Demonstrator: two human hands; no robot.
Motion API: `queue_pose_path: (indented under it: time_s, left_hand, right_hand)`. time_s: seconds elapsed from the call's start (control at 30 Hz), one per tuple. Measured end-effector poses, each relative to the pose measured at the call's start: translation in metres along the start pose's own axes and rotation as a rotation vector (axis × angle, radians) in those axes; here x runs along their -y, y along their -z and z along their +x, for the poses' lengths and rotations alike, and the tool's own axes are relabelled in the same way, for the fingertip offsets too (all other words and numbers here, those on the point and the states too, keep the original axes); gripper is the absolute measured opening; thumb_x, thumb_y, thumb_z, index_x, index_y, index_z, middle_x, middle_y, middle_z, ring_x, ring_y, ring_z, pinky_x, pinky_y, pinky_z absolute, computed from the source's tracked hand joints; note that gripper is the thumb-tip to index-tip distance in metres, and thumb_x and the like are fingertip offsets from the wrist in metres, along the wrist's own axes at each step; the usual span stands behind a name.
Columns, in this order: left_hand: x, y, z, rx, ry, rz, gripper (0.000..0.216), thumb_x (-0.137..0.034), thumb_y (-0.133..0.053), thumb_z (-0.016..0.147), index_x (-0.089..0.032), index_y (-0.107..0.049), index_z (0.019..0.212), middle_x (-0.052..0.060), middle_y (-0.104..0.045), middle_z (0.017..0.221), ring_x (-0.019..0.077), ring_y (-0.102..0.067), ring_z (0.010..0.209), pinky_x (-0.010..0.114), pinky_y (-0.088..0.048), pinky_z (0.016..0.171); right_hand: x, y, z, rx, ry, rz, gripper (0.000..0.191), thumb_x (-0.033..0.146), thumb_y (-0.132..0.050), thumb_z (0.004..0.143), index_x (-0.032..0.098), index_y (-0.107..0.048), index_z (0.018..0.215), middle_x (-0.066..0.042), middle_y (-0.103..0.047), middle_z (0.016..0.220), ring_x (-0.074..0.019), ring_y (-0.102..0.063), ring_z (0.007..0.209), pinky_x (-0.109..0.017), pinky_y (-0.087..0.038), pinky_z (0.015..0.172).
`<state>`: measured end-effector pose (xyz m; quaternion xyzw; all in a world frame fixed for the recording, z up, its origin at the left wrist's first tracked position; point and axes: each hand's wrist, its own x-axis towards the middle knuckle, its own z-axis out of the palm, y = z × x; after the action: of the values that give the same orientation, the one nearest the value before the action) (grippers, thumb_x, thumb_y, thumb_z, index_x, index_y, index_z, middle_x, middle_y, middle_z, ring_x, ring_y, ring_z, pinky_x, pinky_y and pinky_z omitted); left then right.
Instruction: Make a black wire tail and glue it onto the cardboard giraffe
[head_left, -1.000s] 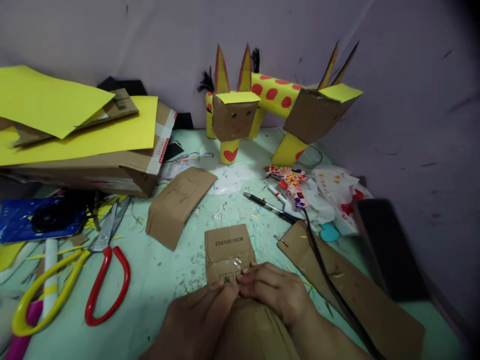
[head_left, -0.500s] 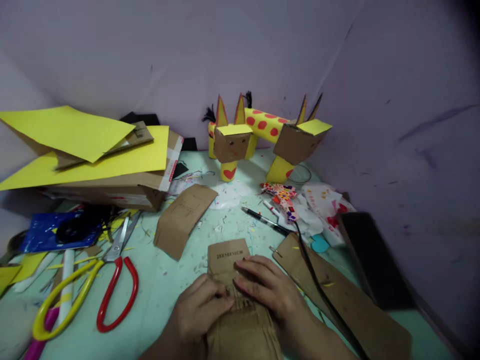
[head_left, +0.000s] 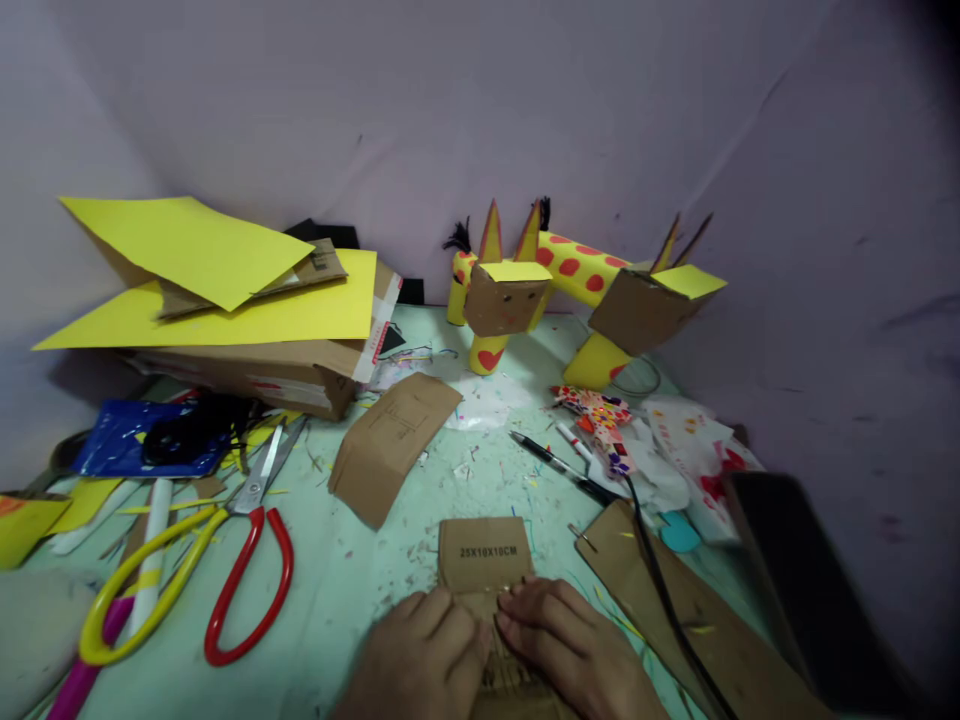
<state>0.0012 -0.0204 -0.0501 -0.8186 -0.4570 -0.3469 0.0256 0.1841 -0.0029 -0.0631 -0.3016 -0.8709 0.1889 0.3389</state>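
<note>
The left hand [head_left: 426,655] and the right hand [head_left: 566,650] lay flat, fingertips nearly meeting, pressing down a printed cardboard piece [head_left: 484,560] at the near edge of the green table [head_left: 337,570]; neither gripped it. Right of it a long cardboard strip [head_left: 697,620] lay under a black cable [head_left: 660,590]. To the left lay red-and-yellow scissors [head_left: 217,555]. Beyond, a folded cardboard scrap [head_left: 394,440], a pen [head_left: 559,465] and a spotted cardboard animal [head_left: 577,295] stood farther off.
</note>
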Motion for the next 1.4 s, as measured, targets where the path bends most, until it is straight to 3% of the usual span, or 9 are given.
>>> queue_pose_path:
  time_s: [0.1,0.23,0.43,0.6,0.77,1.03,1.27,1.4]
  left_hand:
    - [0.002,-0.012,-0.006,-0.013,0.135,-0.078,0.048,-0.023,-0.023,0.096,-0.02,-0.044,0.053,-0.003,-0.041,0.047,0.0106,-0.038,0.041,0.026,-0.026,0.038]
    - [0.011,-0.015,-0.005,0.057,0.074,-0.16,0.042,-0.02,-0.035,0.092,-0.019,-0.047,0.053,-0.002,-0.04,0.05,0.0105,-0.04,0.047,0.024,-0.024,0.04]
    - [0.022,-0.002,0.002,0.203,0.065,-0.287,0.027,-0.016,-0.048,0.087,-0.02,-0.061,0.064,-0.002,-0.049,0.059,0.0111,-0.049,0.059,0.02,-0.037,0.049]
    - [0.017,0.011,-0.003,0.177,-0.026,-0.206,0.025,-0.013,-0.039,0.088,-0.018,-0.062,0.082,0.003,-0.054,0.068,0.0148,-0.051,0.065,0.023,-0.041,0.051]
    - [0.012,0.019,-0.005,0.138,-0.071,-0.18,0.022,-0.014,-0.04,0.086,-0.017,-0.061,0.094,0.006,-0.056,0.075,0.017,-0.052,0.069,0.026,-0.044,0.056]
    - [0.01,0.016,-0.003,0.157,-0.034,-0.085,0.025,-0.013,-0.036,0.089,-0.019,-0.06,0.092,0.005,-0.059,0.083,0.0166,-0.055,0.076,0.027,-0.048,0.063]
    - [0.006,0.0,-0.009,0.18,0.005,0.11,0.021,-0.008,-0.042,0.086,-0.02,-0.06,0.085,0.003,-0.058,0.079,0.0184,-0.052,0.074,0.029,-0.045,0.062]
    - [0.004,-0.007,-0.014,0.147,0.044,0.062,0.018,-0.006,-0.047,0.082,-0.02,-0.058,0.08,0.002,-0.057,0.077,0.0183,-0.051,0.072,0.03,-0.042,0.061]
  right_hand:
    - [-0.009,-0.004,-0.007,0.077,-0.127,0.042,0.017,0.019,-0.049,0.091,0.022,-0.065,0.096,-0.004,-0.069,0.084,-0.0151,-0.065,0.081,-0.022,-0.056,0.07]
    - [-0.018,-0.004,-0.011,0.091,-0.183,0.085,0.014,0.022,-0.054,0.088,0.026,-0.067,0.091,-0.003,-0.068,0.083,-0.0161,-0.065,0.079,-0.023,-0.054,0.067]
    - [-0.017,-0.005,0.0,0.039,-0.169,0.16,0.021,0.026,-0.048,0.09,0.025,-0.069,0.087,-0.004,-0.067,0.08,-0.0181,-0.062,0.076,-0.027,-0.051,0.063]
    - [-0.007,-0.006,0.006,0.039,-0.224,0.134,0.017,0.02,-0.053,0.086,0.026,-0.069,0.084,-0.004,-0.065,0.077,-0.0186,-0.06,0.075,-0.028,-0.048,0.062]
    - [0.009,0.015,0.012,0.088,-0.176,0.1,0.023,0.013,-0.058,0.081,0.022,-0.064,0.101,-0.007,-0.064,0.096,-0.0187,-0.056,0.087,-0.031,-0.045,0.073]
    - [0.008,0.019,0.018,0.149,-0.1,-0.041,0.027,0.015,-0.067,0.072,0.019,-0.067,0.098,-0.007,-0.064,0.097,-0.02,-0.053,0.085,-0.032,-0.042,0.069]
    - [0.012,0.024,0.021,0.17,-0.12,-0.023,0.021,0.013,-0.057,0.083,0.022,-0.066,0.1,-0.006,-0.065,0.096,-0.0183,-0.056,0.087,-0.031,-0.046,0.073]
    - [0.014,0.025,0.023,0.188,-0.141,-0.022,0.019,0.014,-0.053,0.087,0.022,-0.066,0.099,-0.007,-0.065,0.096,-0.0178,-0.058,0.089,-0.031,-0.048,0.077]
